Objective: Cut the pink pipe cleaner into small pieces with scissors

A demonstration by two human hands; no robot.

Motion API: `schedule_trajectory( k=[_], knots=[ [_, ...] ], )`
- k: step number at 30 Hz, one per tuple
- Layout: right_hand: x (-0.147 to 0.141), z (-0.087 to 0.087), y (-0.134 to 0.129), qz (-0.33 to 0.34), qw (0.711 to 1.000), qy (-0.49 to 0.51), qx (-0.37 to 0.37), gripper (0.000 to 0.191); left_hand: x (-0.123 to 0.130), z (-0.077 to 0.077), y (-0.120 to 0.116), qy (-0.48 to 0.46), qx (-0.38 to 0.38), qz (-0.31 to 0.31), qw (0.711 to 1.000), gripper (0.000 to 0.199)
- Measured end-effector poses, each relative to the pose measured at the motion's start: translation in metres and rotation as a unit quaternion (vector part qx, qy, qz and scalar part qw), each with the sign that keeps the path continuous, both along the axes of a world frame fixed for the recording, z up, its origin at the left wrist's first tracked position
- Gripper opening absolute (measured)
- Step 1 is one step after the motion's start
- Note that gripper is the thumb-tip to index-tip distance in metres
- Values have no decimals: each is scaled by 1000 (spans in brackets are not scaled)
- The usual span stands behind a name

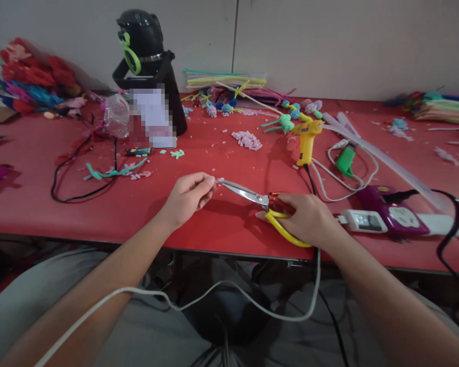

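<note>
My right hand (308, 216) grips a pair of scissors (248, 193) with red and yellow handles, its blades pointing left above the red table. Thumb and fingers of my left hand (193, 196) are pinched together close to the blade tips. A tiny pale pink piece (220, 181) shows between those fingertips and the tips; most of it is hidden. Farther back lies a small heap of cut pale pink pieces (247, 140). Green cut bits (178, 153) are scattered to its left.
A yellow glue gun (305, 142) stands right of centre, its cord near my right hand. A purple power strip (393, 211) is at right. A black bottle (149, 66) stands back left, and bundles of pipe cleaners (225, 80) lie along the wall. A white cable (214, 288) crosses my lap.
</note>
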State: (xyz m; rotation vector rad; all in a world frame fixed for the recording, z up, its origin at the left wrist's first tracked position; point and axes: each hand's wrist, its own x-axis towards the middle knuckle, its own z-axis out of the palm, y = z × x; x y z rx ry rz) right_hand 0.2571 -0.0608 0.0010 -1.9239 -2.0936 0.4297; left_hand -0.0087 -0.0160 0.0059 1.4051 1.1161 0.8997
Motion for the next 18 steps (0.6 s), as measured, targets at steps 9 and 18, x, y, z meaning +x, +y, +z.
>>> schedule_trajectory(
  k=[9, 18],
  knots=[
    [0, -1, 1, -10, 1000, 11, -11, 67, 1, 1, 0, 2, -2, 3, 1000, 28],
    [2, -2, -1, 0, 1000, 22, -1, 67, 3, 3, -1, 1, 3, 6, 1000, 29]
  ],
)
